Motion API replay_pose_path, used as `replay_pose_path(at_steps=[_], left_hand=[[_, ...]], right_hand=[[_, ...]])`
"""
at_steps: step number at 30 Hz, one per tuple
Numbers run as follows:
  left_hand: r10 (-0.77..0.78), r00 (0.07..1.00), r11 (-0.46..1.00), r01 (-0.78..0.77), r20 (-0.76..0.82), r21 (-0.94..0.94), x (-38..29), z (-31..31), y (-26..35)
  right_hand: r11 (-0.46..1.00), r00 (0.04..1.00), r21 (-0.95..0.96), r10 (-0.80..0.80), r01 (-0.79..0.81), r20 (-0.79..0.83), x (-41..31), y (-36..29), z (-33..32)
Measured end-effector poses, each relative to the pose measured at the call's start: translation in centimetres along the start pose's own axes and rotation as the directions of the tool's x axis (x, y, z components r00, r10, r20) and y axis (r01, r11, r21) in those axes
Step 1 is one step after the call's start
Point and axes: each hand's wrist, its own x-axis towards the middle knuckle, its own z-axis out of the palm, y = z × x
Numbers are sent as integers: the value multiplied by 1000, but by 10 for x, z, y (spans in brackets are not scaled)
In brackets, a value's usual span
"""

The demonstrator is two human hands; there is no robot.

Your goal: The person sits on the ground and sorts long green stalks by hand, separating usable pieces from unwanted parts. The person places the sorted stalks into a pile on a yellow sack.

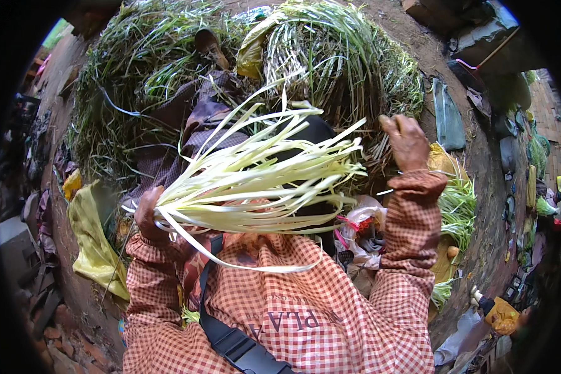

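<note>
My left hand (148, 214) grips a loose bunch of long, flat, pale yellow-green leaves (262, 187), which look like blanched chives. The gathered ends sit in the fist, and the leaves fan out to the right across my lap. One strand hangs lower, over the red-checked cloth on my chest. My right hand (406, 144) is raised beyond the leaf tips, apart from the bunch, with its back to the camera and its fingers curled. Whether something is pinched in it cannot be seen. Behind it lies a large heap of green leaves with pale stalks (318, 61).
A grassy green heap (121, 93) spreads at the far left. Paler trimmed leaves (458, 210) lie on yellow sacking at my right. Beside my right forearm is a clear plastic bag (362, 222). A yellow-green sack (93, 238) rests on the earth floor at left.
</note>
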Motion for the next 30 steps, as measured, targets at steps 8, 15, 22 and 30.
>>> replay_pose_path(at_steps=[8, 15, 22, 30], left_hand=[[-21, 999, 1000, 22, 26, -5, -12, 2, -7], [-30, 999, 999, 31, 37, -11, -7, 0, 0], [-45, 998, 999, 45, 49, 11, -5, 2, 2], [-18, 999, 1000, 18, 31, 25, 1, 2, 5]], right_hand=[[669, 841, 529, -508, 522, -186, -32, -39, 1], [543, 725, 528, -650, 653, -228, -48, -100, 5], [421, 702, 614, -632, 667, -329, -53, -100, 6], [347, 678, 701, -685, 624, -264, -53, -104, -8]])
